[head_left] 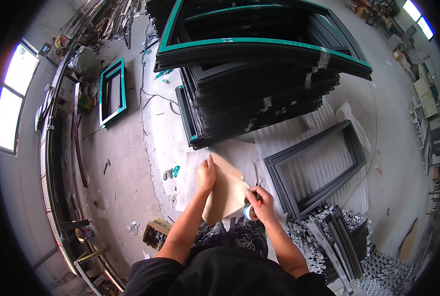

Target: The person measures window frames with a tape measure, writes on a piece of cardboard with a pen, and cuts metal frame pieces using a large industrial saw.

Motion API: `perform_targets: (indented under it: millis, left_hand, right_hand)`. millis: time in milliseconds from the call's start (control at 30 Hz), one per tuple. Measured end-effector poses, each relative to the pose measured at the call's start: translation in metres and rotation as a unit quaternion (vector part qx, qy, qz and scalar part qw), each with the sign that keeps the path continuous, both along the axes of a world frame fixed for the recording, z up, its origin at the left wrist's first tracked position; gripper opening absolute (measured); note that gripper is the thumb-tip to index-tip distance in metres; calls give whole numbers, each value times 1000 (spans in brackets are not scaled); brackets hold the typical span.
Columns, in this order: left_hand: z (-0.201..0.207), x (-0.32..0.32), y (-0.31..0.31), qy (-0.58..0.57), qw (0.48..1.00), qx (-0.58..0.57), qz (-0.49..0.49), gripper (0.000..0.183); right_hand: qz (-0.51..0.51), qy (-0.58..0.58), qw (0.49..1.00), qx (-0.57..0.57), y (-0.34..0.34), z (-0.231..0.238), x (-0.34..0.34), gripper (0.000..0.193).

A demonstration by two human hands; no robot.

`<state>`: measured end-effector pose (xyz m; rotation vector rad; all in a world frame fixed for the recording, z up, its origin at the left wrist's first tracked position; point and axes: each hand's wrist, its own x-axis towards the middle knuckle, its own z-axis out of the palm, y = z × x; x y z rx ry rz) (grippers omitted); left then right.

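A bent sheet of brown cardboard (226, 190) stands in front of my body. My left hand (206, 175) is closed on its upper left edge, fingers pointing away from me. My right hand (262, 204) is closed at the sheet's right edge. A roll of tape (250, 212) with a white and blue core hangs under its fingers. Something small, red and black (260, 201) pokes out of the same hand; its kind is not clear. Just beyond my hands rises a tall stack of black frames (264, 101), with green-edged frames (264, 41) on top.
Dark grey rectangular frames (316, 167) lie on white foam sheeting to the right. Nearer are piled small metal pieces (303, 239) and dark bars (345, 241). On the left floor lie a green-edged frame (113, 92) and an open cardboard box (157, 234). A loose cable (160, 96) runs beside the stack.
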<state>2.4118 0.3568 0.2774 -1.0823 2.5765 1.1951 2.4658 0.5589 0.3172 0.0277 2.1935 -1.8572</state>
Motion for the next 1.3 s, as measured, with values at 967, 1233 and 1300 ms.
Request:
perform_targets:
  millis: [967, 1233, 1300]
  left_hand:
    - [92, 54, -53, 90, 833, 545, 39, 36]
    - [108, 56, -39, 137, 848, 511, -4, 37]
    - [117, 58, -34, 159, 855, 494, -13, 38]
  right_hand:
    - [-144, 44, 986, -75, 0, 109, -38, 52]
    - [118, 92, 988, -41, -67, 140, 2, 13]
    - [97, 142, 985, -9, -68, 129, 2, 11]
